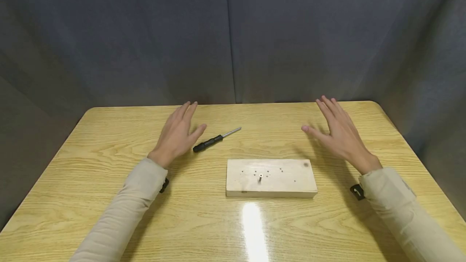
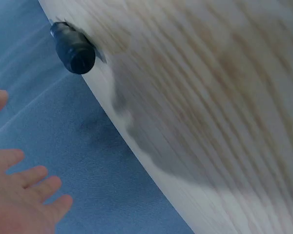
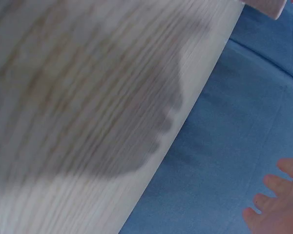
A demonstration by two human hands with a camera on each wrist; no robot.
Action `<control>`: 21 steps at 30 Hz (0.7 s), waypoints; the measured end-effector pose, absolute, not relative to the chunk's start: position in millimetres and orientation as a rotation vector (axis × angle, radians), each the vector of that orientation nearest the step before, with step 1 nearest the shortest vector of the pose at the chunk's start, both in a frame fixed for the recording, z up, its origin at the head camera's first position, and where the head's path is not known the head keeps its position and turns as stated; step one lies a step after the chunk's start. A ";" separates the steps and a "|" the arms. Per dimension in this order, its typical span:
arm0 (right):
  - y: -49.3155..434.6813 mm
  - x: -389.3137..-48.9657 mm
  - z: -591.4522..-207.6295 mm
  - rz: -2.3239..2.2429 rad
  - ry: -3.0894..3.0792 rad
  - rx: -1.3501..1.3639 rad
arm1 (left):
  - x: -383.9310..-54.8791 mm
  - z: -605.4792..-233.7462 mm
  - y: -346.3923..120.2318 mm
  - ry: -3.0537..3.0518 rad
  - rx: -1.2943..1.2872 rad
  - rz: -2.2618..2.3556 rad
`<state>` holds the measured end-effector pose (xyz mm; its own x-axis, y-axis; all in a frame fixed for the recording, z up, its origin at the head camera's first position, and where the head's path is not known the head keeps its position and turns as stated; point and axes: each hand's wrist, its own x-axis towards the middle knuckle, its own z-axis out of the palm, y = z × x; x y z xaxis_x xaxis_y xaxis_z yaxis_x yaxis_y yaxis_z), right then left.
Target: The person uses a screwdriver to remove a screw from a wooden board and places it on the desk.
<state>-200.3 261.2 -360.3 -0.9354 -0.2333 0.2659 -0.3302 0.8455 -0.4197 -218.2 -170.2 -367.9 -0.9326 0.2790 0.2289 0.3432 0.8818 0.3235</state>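
Pale wood in the hole-dotted block (image 1: 278, 181) on the table (image 1: 196, 221), with one screw (image 1: 260, 177) upright in its top. Near the left hand (image 1: 176, 134), a black-handled screwdriver (image 1: 218, 138) with its shaft angled away. Wide opening between extended fingers and thumb on that hand; same on the right hand (image 1: 338, 130), beyond the block's right end.

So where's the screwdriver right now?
In the head view, the screwdriver lies on the table just right of the left hand, and farther back than the wooden block.
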 end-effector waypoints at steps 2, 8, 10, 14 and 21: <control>261.1 -197.8 -360.2 0.699 -2.817 0.436 | -216.9 -367.7 -169.0 -2.874 -0.493 -0.544; 259.8 -186.8 -358.2 0.722 -2.818 0.447 | -213.6 -367.4 -165.3 -2.877 -0.528 -0.555; 259.4 -182.9 -358.2 0.732 -2.817 0.451 | -212.7 -367.9 -164.4 -2.884 -0.537 -0.570; 257.5 -174.9 -359.3 0.755 -2.815 0.460 | -209.7 -369.0 -162.5 -2.907 -0.550 -0.603; 255.6 -162.4 -360.1 0.800 -2.823 0.452 | -206.4 -372.2 -160.3 -2.937 -0.577 -0.623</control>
<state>-162.4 255.6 -360.1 -0.9391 -0.2408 0.2451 -0.3336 0.8099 -0.4826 -206.4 -160.3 -372.2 -0.9254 0.3447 0.1575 0.3789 0.8460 0.3751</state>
